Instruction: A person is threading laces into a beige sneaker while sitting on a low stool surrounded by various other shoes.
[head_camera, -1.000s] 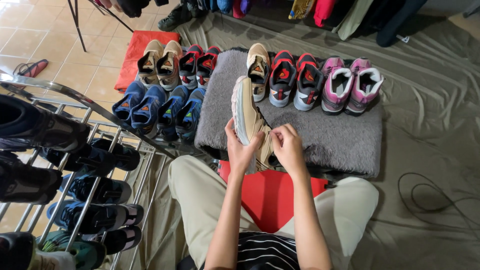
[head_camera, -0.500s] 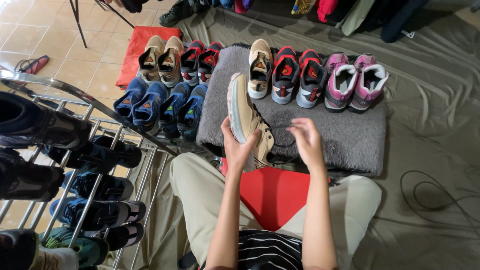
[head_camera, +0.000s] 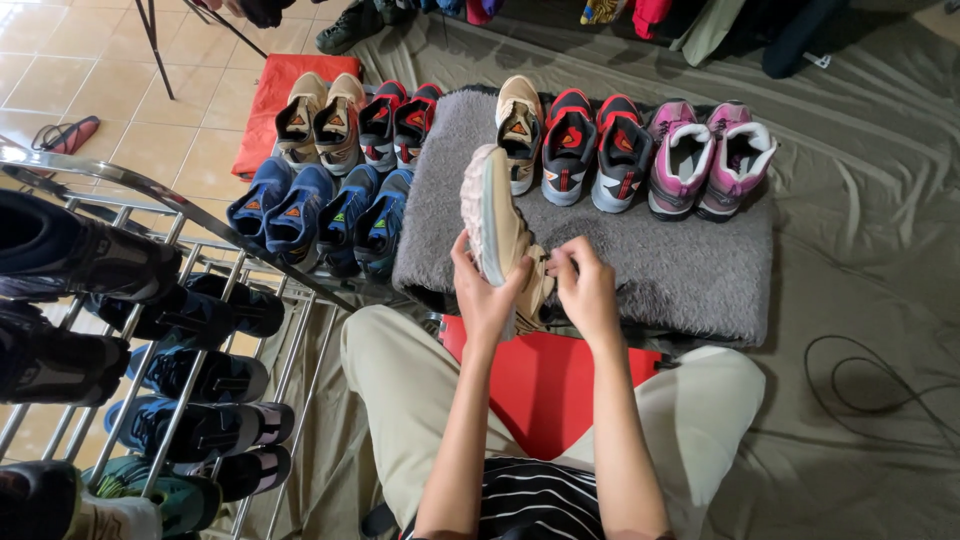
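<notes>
Right hand (head_camera: 585, 290) back at my tan shoe (head_camera: 503, 235), pinching its lace | left hand (head_camera: 482, 298) gripping sole (tilted on edge) | over grey rug's (head_camera: 690, 275) near edge

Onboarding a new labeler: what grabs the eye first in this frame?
The tan shoe at centre, gripped on its side by the left hand while the right hand works at its laces. Behind it, a grey shaggy mat carries a row of shoes, the pink pair at its right end brightest. At far left, a metal shoe rack is packed with dark shoes.
</notes>
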